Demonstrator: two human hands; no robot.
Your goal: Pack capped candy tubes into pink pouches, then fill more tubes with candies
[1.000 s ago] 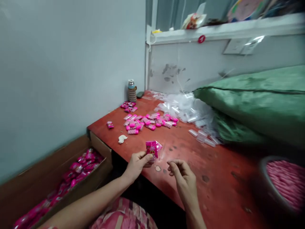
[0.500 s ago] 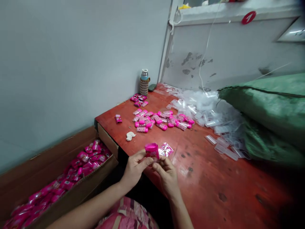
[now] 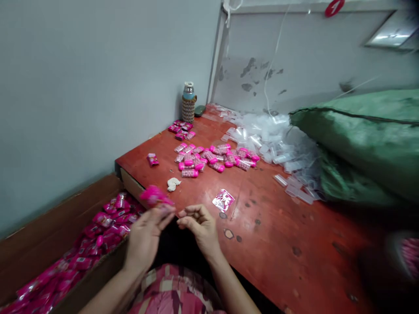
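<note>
My left hand (image 3: 145, 233) is closed on a pink packet (image 3: 155, 196), which is blurred by motion near the table's left front edge. To its right, my right hand (image 3: 199, 226) has its fingers curled together, and whether anything small is between them cannot be made out. A flat pink and silver wrapper (image 3: 224, 200) lies on the red table (image 3: 271, 244) beyond my right hand. Several clear containers with pink caps (image 3: 190, 173) lie farther back. At the lower left, a cardboard box (image 3: 65, 207) holds many pink packets (image 3: 81, 263).
A crumpled white piece (image 3: 173, 184) and a single packet (image 3: 152, 159) lie near the left edge. A flask (image 3: 188, 104) stands at the back corner. Clear plastic pieces (image 3: 275, 139) are heaped beside a green sack (image 3: 369, 144) on the right.
My hands have moved apart. My left hand has carried the pink packet left toward the box, and my right hand is off it. The view has shifted slightly.
</note>
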